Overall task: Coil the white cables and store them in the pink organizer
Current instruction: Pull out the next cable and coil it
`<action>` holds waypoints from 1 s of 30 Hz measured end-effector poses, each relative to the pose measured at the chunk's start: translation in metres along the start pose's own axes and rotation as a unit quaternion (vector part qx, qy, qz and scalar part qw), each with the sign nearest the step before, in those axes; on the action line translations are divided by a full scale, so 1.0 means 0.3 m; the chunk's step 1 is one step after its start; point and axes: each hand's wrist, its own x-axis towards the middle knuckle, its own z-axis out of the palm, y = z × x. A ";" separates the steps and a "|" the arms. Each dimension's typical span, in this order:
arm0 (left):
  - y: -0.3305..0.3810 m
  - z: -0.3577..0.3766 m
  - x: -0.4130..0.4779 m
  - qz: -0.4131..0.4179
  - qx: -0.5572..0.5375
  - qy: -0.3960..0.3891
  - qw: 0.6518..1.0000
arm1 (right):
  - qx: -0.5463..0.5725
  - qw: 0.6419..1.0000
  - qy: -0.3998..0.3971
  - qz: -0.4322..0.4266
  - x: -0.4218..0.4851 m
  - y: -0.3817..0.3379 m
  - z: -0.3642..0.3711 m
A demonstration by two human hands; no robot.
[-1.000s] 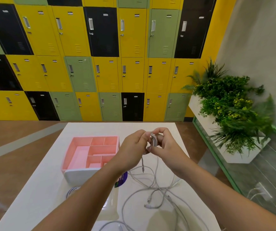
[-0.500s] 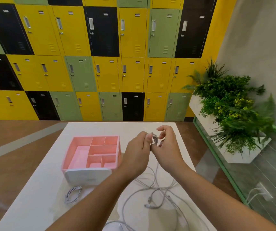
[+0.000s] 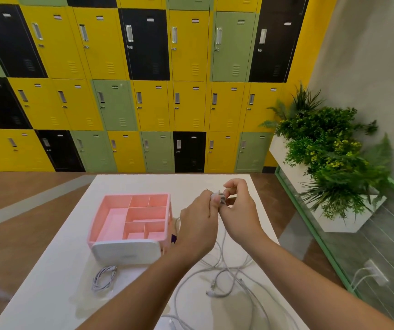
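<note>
Hands meet above the far half of the flat white worktop (image 3: 48, 282) in the head view, the only one given; the left hand (image 3: 197, 225) and the right hand (image 3: 237, 213) are raised off the surface, knuckles nearly touching; between them sits a small coil of white cable (image 3: 217, 197), and the grip of each hand is clamped on it, left thumb and forefinger pinching one side, right fingertips curled onto the other; a strand of the same cable drops from the coil to the loose tangle of white cables (image 3: 224, 270) sprawled on the worktop beneath both forearms; just left of the left hand stands the pink plastic organizer (image 3: 141, 214), a box split into several open compartments with no cable in any of them, and with a white rounded drawer front (image 3: 127, 253) facing the person; near that drawer front a bundled white cable (image 3: 104, 278) lies on the worktop, apart from the tangle; beyond the worktop are the brown wooden floor (image 3: 12, 198), a wall of yellow, green and black metal lockers (image 3: 143, 67), and to the right a white planter of green plants (image 3: 329, 151).
</note>
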 end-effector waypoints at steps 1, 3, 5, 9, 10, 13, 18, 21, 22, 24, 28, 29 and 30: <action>-0.011 -0.002 0.002 0.002 0.019 0.002 1.000 | -0.004 1.000 -0.009 0.001 0.000 -0.001 -0.003; -0.032 -0.010 0.012 0.007 0.077 0.005 0.997 | -0.030 0.999 -0.043 0.012 0.003 -0.008 -0.015; -0.038 -0.024 0.022 0.022 0.127 0.006 0.992 | -0.046 0.995 -0.079 0.040 0.011 -0.020 -0.026; -0.021 -0.048 0.023 0.039 0.167 0.007 0.985 | 0.114 0.974 -0.118 0.155 0.029 -0.048 -0.032; -0.022 -0.048 0.024 0.041 0.175 0.005 0.984 | 0.148 0.965 -0.120 0.179 0.034 -0.050 -0.037; -0.032 -0.047 0.032 0.047 0.202 -0.006 0.978 | 0.184 0.949 -0.144 0.211 0.042 -0.043 -0.050; -0.054 -0.056 0.037 0.065 0.236 -0.017 0.969 | 0.106 0.949 -0.206 0.216 0.048 -0.042 -0.078; -0.096 -0.098 0.059 0.040 0.164 -0.011 0.986 | 0.047 0.958 -0.221 0.178 0.035 -0.037 -0.108; -0.105 -0.109 0.063 0.034 0.129 -0.019 0.991 | -0.001 0.963 -0.220 0.158 0.031 -0.036 -0.116; -0.100 -0.120 0.064 0.028 0.070 -0.036 0.997 | -0.107 0.963 -0.218 0.113 0.027 -0.033 -0.122; -0.054 -0.109 0.053 0.007 -0.017 -0.033 0.999 | -0.157 0.965 -0.209 0.032 0.028 -0.042 -0.093; -0.048 -0.105 0.052 0.001 -0.030 -0.030 0.999 | -0.162 0.966 -0.201 0.019 0.026 -0.041 -0.082; -0.045 -0.101 0.051 -0.004 -0.047 -0.027 0.999 | -0.168 0.967 -0.193 0.011 0.021 -0.038 -0.070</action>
